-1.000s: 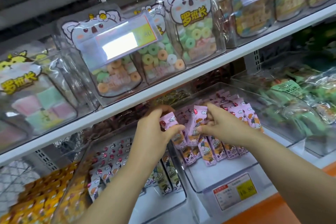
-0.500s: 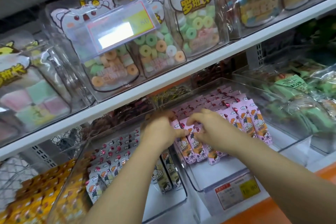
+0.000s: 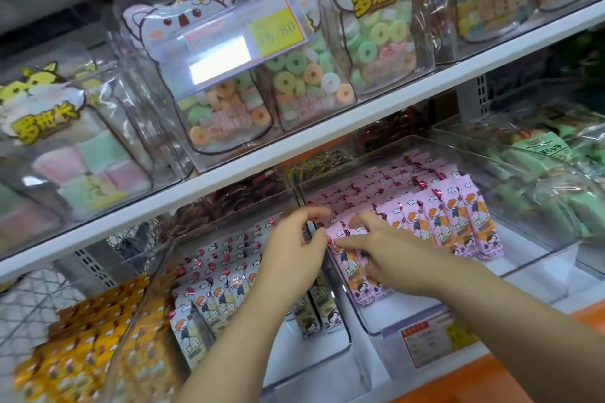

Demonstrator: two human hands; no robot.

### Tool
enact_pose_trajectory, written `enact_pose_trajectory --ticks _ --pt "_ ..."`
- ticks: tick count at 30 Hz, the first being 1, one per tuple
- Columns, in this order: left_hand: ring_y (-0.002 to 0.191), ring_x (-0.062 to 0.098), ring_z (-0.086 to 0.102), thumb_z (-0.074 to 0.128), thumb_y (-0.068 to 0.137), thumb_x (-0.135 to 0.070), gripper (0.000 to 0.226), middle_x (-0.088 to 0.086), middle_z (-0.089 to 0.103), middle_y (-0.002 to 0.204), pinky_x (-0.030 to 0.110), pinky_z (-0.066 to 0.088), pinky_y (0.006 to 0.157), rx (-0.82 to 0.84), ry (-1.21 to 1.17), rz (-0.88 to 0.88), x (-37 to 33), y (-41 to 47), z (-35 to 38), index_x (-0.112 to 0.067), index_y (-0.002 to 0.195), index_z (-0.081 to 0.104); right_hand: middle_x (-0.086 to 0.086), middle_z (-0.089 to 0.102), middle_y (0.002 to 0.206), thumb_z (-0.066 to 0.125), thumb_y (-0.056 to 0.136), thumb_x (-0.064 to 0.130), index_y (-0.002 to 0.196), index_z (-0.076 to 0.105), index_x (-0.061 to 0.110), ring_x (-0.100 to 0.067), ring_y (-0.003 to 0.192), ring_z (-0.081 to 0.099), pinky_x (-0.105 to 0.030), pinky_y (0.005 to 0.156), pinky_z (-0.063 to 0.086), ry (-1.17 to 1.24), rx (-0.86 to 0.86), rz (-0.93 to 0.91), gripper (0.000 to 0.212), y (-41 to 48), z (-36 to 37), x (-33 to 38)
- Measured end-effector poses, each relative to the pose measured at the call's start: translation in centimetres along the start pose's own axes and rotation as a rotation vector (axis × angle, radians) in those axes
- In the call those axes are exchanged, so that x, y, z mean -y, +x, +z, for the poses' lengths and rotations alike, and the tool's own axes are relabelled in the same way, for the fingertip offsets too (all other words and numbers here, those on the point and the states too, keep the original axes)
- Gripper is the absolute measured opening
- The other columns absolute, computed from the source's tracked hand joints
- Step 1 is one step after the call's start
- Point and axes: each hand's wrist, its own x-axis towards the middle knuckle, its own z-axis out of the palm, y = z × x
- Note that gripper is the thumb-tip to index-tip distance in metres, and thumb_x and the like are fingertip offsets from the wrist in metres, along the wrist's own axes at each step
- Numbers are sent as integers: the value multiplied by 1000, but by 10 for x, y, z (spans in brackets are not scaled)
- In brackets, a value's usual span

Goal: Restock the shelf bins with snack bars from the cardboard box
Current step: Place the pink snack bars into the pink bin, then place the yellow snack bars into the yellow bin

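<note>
Pink snack bars (image 3: 458,216) lie in rows in a clear shelf bin (image 3: 540,258) on the lower shelf. My right hand (image 3: 386,252) rests with spread fingers on the front-left group of pink bars inside the bin. At the bin's left wall is my left hand (image 3: 294,249); its thumb and forefinger are apart and touch the edge of those bars. Neither hand grips a bar. The cardboard box is not in view.
A neighbouring bin on the left holds white snack bars (image 3: 212,298), and further left are yellow ones (image 3: 82,337). Green packets (image 3: 540,154) fill the bin to the right. The upper shelf edge (image 3: 294,154) hangs just above my hands and carries bags of ring candies (image 3: 294,75). A price tag (image 3: 435,340) fronts the pink bin.
Both hands held a bunch of pink bars a second ago. They lowered the bunch into the bin's front left and let it go, and the fingers now lie loosely on it.
</note>
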Motion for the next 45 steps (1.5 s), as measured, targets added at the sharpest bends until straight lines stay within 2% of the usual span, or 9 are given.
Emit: enact_pose_trajectory --ticks 5,11,19,22,25,28,30,34,45 --pt "68 -6 49 55 94 -26 17 -16 56 116 7 37 64 -7 0 16 6 -9 -8 -37 107 57 5 28 136 50 94 7 142 37 36 -7 75 54 -13 63 45 135 -91 4 57 -6 -13 4" --pt "101 0 51 55 94 -15 23 -11 55 113 5 36 78 -41 -73 43 0 -50 -25 -38 98 56 9 41 122 55 95 18 133 50 33 -9 81 54 -30 81 46 131 -208 -10 42 -53 -18 38" --pt "85 -12 55 56 92 -9 24 -20 59 97 5 42 73 -61 -231 104 18 -168 -39 -32 94 60 8 55 99 62 86 4 115 65 18 -4 67 51 -6 68 37 308 -382 17 32 -149 33 85" --pt "86 -6 58 57 92 -9 32 -19 63 95 11 43 76 -56 -303 -7 53 -223 -31 -41 88 59 4 62 104 63 86 8 114 64 25 -4 73 52 -6 71 39 331 -324 160 33 -187 74 85" --pt "87 1 59 58 91 -7 36 -18 64 94 17 44 77 -1 -280 -127 89 -275 -14 -42 86 59 12 62 103 57 85 33 109 52 57 -12 84 57 -27 78 48 220 -175 265 35 -213 113 84" --pt "93 2 59 55 92 -8 28 -16 63 99 7 40 78 109 -175 -226 118 -313 1 -36 92 60 -2 61 111 55 92 21 129 54 28 -20 93 57 -12 66 37 206 64 378 38 -229 139 85" --pt "99 2 56 53 94 -11 24 -13 61 107 9 38 80 201 -64 -267 136 -323 6 -28 107 63 -9 64 109 56 92 17 125 57 14 -24 93 58 -19 63 37 137 238 376 33 -236 152 81" --pt "100 5 50 49 98 -16 30 -2 58 123 16 37 83 412 -62 -390 155 -328 14 -17 127 55 2 62 95 60 88 24 115 58 23 -15 84 48 -17 60 33 56 520 361 27 -246 175 77" --pt "130 17 40 69 85 -29 68 0 33 147 35 34 110 759 -38 -454 167 -347 43 -25 144 35 -6 34 140 66 81 50 148 7 37 -27 116 52 -40 96 46 90 551 335 90 -236 235 119"
